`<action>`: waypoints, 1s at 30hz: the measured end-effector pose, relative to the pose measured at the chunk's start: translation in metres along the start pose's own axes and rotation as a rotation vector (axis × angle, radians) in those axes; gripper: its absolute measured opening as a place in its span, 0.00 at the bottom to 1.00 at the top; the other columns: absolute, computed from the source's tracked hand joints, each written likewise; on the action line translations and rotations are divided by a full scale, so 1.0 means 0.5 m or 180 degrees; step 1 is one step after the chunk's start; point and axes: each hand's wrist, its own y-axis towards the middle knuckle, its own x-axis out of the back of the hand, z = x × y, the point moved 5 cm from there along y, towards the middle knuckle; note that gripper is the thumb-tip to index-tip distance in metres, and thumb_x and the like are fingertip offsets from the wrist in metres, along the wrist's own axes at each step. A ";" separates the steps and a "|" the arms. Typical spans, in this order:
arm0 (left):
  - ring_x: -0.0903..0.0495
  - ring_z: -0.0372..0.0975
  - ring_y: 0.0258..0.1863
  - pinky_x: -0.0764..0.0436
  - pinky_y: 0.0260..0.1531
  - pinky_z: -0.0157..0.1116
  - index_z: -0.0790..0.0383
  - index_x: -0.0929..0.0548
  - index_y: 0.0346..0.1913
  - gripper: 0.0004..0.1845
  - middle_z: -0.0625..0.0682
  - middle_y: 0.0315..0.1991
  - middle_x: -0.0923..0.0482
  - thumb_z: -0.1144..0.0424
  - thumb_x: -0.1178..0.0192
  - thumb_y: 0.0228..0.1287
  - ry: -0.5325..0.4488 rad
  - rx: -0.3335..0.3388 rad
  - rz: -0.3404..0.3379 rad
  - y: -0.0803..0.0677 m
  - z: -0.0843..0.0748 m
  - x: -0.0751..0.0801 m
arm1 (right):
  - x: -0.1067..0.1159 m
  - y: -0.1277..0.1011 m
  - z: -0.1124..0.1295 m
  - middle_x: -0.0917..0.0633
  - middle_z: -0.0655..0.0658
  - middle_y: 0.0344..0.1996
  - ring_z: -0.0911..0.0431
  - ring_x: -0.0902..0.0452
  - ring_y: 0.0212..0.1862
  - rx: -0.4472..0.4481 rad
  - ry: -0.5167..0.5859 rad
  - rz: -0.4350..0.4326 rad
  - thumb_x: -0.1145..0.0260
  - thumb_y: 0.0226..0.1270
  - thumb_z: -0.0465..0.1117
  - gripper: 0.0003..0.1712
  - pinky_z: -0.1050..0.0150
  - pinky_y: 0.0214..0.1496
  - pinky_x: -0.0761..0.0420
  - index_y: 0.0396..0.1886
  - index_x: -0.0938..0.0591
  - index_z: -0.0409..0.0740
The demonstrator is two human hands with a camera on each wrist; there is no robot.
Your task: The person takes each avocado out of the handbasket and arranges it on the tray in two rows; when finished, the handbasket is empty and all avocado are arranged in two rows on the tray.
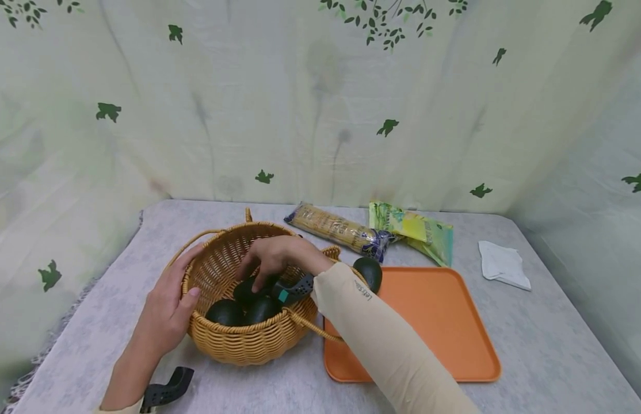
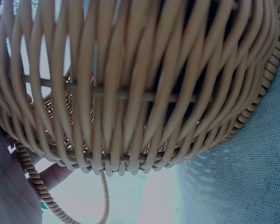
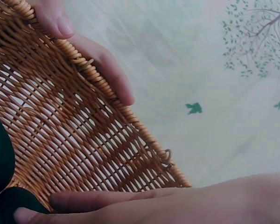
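Observation:
A round wicker basket (image 1: pixel 232 339) (image 2: pixel 130 93) (image 3: pixel 84 135) stands on the grey cloth and holds three dark green avocados (image 1: pixel 224 312) (image 3: pixel 0 154). My left hand (image 1: pixel 176 294) (image 3: pixel 98 60) grips the basket's left rim, thumb inside and fingers outside. Over the right rim my right hand (image 1: pixel 271 261) (image 3: pixel 107 200) reaches in, and its stretched fingers rest on the middle avocado (image 1: pixel 245 291). A further avocado (image 1: pixel 369 271) lies on the far left corner of the orange tray (image 1: pixel 434 328).
Behind the tray lie a long pack of biscuits (image 1: pixel 333 229) and a green packet (image 1: pixel 416 230). A folded white cloth (image 1: pixel 503 264) sits at the right. A leaf-printed curtain closes off the back and both sides of the table.

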 end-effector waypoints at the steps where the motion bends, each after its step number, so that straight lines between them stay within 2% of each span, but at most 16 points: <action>1: 0.32 0.58 0.70 0.29 0.57 0.69 0.49 0.39 0.81 0.35 0.56 0.76 0.34 0.62 0.49 0.71 0.0002 0.0001 0.0001 0.000 0.000 0.000 | -0.001 0.000 0.000 0.18 0.54 0.66 0.61 0.26 0.68 0.0012 -0.0034 0.0012 0.28 0.69 0.44 0.26 0.69 0.62 0.24 0.67 0.17 0.54; 4: 0.32 0.57 0.71 0.28 0.62 0.61 0.48 0.39 0.81 0.36 0.54 0.76 0.34 0.62 0.49 0.70 0.0037 0.0011 -0.0002 -0.001 0.000 0.000 | -0.002 0.001 -0.001 0.18 0.54 0.66 0.60 0.26 0.68 0.0010 -0.0088 0.0034 0.26 0.67 0.46 0.28 0.68 0.62 0.24 0.67 0.17 0.54; 8: 0.32 0.56 0.71 0.33 0.68 0.40 0.48 0.39 0.81 0.36 0.53 0.76 0.34 0.62 0.49 0.70 0.0073 -0.0007 -0.0013 -0.002 0.001 0.001 | -0.004 -0.001 -0.003 0.19 0.51 0.67 0.58 0.26 0.68 -0.0018 -0.0045 0.0105 0.26 0.66 0.46 0.30 0.67 0.62 0.23 0.69 0.19 0.54; 11: 0.32 0.56 0.71 0.40 0.66 0.26 0.49 0.39 0.81 0.36 0.53 0.76 0.34 0.63 0.49 0.70 0.0057 -0.0047 -0.0028 0.000 0.000 0.001 | -0.005 -0.001 -0.004 0.20 0.49 0.68 0.57 0.26 0.68 -0.0052 -0.0003 0.0173 0.26 0.67 0.46 0.32 0.67 0.62 0.23 0.70 0.20 0.55; 14: 0.32 0.57 0.70 0.45 0.63 0.17 0.50 0.39 0.81 0.36 0.54 0.76 0.34 0.63 0.50 0.70 0.0033 -0.0093 -0.0049 0.001 -0.002 0.000 | -0.005 -0.001 -0.004 0.20 0.51 0.69 0.58 0.26 0.69 -0.0075 -0.0026 0.0214 0.27 0.68 0.46 0.31 0.67 0.62 0.24 0.71 0.21 0.56; 20: 0.31 0.57 0.70 0.45 0.61 0.15 0.51 0.39 0.81 0.36 0.55 0.76 0.33 0.64 0.49 0.70 0.0019 -0.0113 -0.0064 0.001 -0.001 0.000 | -0.006 -0.001 -0.002 0.21 0.52 0.69 0.61 0.26 0.67 -0.0026 -0.0196 0.0242 0.29 0.70 0.48 0.30 0.69 0.59 0.24 0.71 0.21 0.57; 23: 0.31 0.58 0.69 0.45 0.61 0.15 0.51 0.38 0.81 0.36 0.55 0.76 0.33 0.64 0.49 0.69 0.0013 -0.0124 -0.0072 0.000 -0.001 -0.001 | -0.006 0.000 -0.003 0.20 0.53 0.68 0.64 0.24 0.56 0.0004 -0.0287 0.0208 0.29 0.69 0.49 0.30 0.71 0.50 0.26 0.70 0.20 0.56; 25: 0.31 0.57 0.69 0.45 0.61 0.14 0.51 0.38 0.81 0.36 0.55 0.76 0.33 0.64 0.49 0.69 0.0004 -0.0135 -0.0075 -0.001 -0.001 -0.001 | -0.006 0.000 -0.003 0.18 0.54 0.65 0.65 0.26 0.46 0.0012 -0.0330 0.0168 0.28 0.69 0.50 0.29 0.71 0.43 0.29 0.69 0.20 0.57; 27: 0.31 0.57 0.69 0.45 0.62 0.15 0.51 0.38 0.81 0.36 0.55 0.76 0.33 0.64 0.49 0.69 0.0006 -0.0143 -0.0077 -0.001 -0.002 -0.001 | -0.005 0.000 -0.003 0.15 0.55 0.57 0.64 0.31 0.35 -0.0007 -0.0326 0.0119 0.28 0.68 0.51 0.29 0.70 0.37 0.31 0.68 0.19 0.57; 30: 0.32 0.57 0.69 0.46 0.62 0.15 0.51 0.38 0.81 0.36 0.55 0.76 0.33 0.64 0.49 0.70 0.0006 -0.0151 -0.0079 0.000 -0.003 -0.001 | -0.002 -0.002 -0.001 0.13 0.55 0.40 0.64 0.36 0.25 -0.0025 -0.0243 0.0013 0.27 0.68 0.51 0.28 0.70 0.31 0.31 0.67 0.18 0.58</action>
